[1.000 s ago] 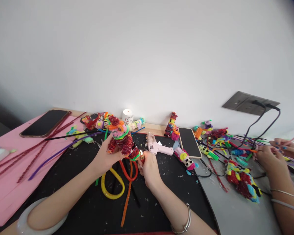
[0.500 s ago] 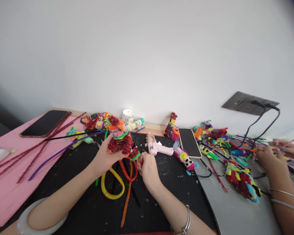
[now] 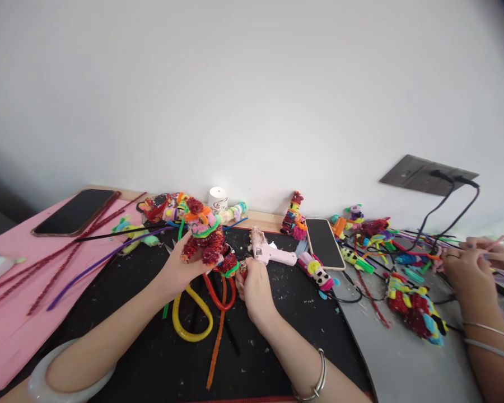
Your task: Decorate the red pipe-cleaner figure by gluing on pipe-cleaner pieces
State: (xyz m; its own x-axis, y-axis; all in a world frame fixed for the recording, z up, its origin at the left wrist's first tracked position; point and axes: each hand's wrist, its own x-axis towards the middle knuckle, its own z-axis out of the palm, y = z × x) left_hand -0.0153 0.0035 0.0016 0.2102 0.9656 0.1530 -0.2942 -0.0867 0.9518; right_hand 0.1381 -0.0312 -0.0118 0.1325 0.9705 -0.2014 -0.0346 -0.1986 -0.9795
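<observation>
The left hand point(image 3: 178, 274) is cupping the red figure point(image 3: 205, 238) above the black worktop point(image 3: 277, 313). At its 3 o'clock, the right hand point(image 3: 254, 288) is pinching a lighter point(image 3: 243, 270), whose flame, lit a second ago, is now out; heating appears finished.

Pretty bright overall, soft even daylight, no harsh shadows anywhere. The plain white wall point(image 3: 252, 84) takes up most of the shot and looks a bit washed out, fading to grey on the left side. Corners go dark, especially top right (classic wide-lens vignette), and the edges bend noticeably. The flat black work surface point(image 3: 277, 313) soaks up light, so only faint shadows sit under the arms. Small stuff in the far clutter is soft, with fine detail lost.
</observation>
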